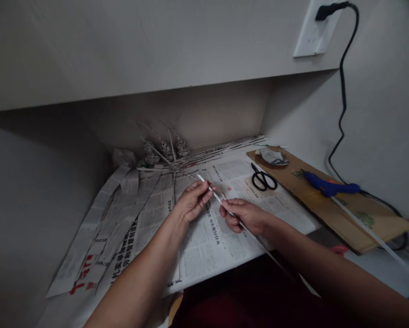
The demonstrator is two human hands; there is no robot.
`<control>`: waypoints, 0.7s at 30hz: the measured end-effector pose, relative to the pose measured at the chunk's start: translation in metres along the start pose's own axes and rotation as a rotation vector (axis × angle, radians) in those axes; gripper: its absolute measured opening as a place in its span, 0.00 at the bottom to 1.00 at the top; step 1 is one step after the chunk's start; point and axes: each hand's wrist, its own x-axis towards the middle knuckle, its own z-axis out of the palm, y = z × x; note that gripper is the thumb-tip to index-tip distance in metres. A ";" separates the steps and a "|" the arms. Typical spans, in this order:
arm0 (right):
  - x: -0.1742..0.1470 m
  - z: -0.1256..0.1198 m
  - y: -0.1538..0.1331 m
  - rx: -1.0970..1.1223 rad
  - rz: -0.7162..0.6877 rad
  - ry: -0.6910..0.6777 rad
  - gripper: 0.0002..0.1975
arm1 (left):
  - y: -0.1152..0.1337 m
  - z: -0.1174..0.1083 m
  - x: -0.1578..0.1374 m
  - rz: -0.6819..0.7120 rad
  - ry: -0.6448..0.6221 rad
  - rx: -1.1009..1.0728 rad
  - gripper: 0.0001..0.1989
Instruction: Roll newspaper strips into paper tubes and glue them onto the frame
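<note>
Fingers of the left hand point(194, 199) pinch a thin pale stick point(217, 197) just below its far tip, thumb pressed toward the forefinger and the others loosely curled. Lower down, the right hand point(241, 214) has its thumb and bent fingers closed around the same stick, which slants down and back past the right wrist. Both hands are above spread newspaper point(200, 255). Long paper strips point(88, 232) lie off to the left, and a bunch of thin sticks point(218, 153) stretches along the back, near three cone-shaped pieces point(165, 149). Scissors point(263, 178) with black handles rest on the newspaper, beyond the right hand. Farther right, a blue glue gun point(327, 184) sits on a piece of cardboard point(341, 218), and a black cord point(343, 91) hangs from a wall socket point(313, 38).
</note>
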 end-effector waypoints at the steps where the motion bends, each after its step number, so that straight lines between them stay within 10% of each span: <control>1: -0.001 0.000 0.000 0.033 0.024 -0.037 0.18 | 0.000 0.000 0.000 -0.001 0.003 0.000 0.03; 21: 0.003 0.002 0.004 -0.176 -0.089 0.127 0.24 | -0.012 -0.001 0.000 -0.039 -0.106 0.088 0.08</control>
